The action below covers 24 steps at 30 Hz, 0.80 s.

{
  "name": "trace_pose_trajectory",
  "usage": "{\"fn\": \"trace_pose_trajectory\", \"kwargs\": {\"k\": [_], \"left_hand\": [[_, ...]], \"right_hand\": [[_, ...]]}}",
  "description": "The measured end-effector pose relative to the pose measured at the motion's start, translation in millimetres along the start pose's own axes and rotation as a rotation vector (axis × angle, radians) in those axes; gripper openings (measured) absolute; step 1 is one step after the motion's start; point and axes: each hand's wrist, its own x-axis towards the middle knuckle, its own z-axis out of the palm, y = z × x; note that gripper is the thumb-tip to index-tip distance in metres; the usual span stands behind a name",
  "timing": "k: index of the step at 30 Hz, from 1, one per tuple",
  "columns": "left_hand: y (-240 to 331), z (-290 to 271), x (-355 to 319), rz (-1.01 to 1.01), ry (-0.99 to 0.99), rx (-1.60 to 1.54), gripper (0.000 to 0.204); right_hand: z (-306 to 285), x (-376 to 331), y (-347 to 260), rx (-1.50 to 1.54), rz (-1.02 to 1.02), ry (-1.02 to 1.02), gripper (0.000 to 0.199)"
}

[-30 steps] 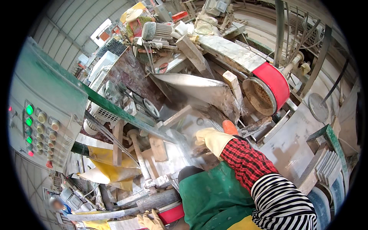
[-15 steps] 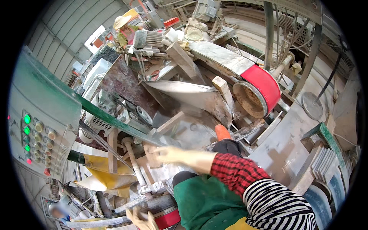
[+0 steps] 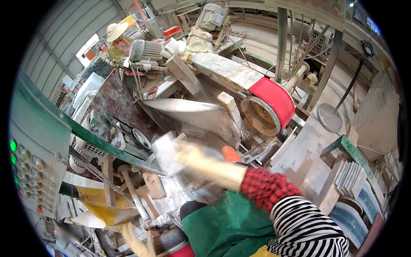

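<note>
My right hand [image 3: 199,160], in a cream glove and smeared by motion, grips a white square tile [image 3: 167,153] by its right side. The tile is blurred too, held out past the knee of my green apron [image 3: 229,216]. Down at the lower left, my gloved left hand [image 3: 136,242] has its fingers apart and holds nothing that I can see. It is beside a grey roller [image 3: 169,240] with a red belt [image 3: 185,251]. Several flat tiles [image 3: 351,177] stand stacked on edge at the right.
A green-edged control panel [image 3: 32,167] with lit buttons stands at left. Ahead, a conveyor with a red belt end [image 3: 276,103] runs away beside a motor [image 3: 147,50]. A round-based metal stand [image 3: 329,118] is at right. Another person in a straw hat [image 3: 116,32] is far left.
A white tile now shows in my right hand, which looked empty before. My left hand has shifted left in the picture. The whole view has turned, moving the surroundings leftward.
</note>
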Motion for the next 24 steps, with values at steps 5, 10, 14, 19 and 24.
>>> {"fn": "trace_pose_trajectory", "kwargs": {"k": [5, 10, 14, 19, 24], "left_hand": [[-59, -32, -88, -0.369, 0.075, 0.375, 0.053], [-99, -8, -122, -0.356, 0.159, 0.565, 0.046], [-100, 2, -124, -0.298, 0.231, 0.618, 0.045], [-89, 6, -126, -0.307, 0.251, 0.668, 0.044], [-117, 17, -133, -0.229, 0.122, 0.731, 0.043]], "right_hand": [[-164, 10, -120, -0.362, -0.637, 0.564, 0.056], [-304, 18, -187, -0.852, -0.386, 1.186, 0.081], [-347, 22, -212, -0.954, -0.188, 1.325, 0.067], [-340, 34, -225, -1.590, 0.156, 1.142, 0.033], [-366, 30, -237, -1.931, 0.557, 0.670, 0.020]]}}
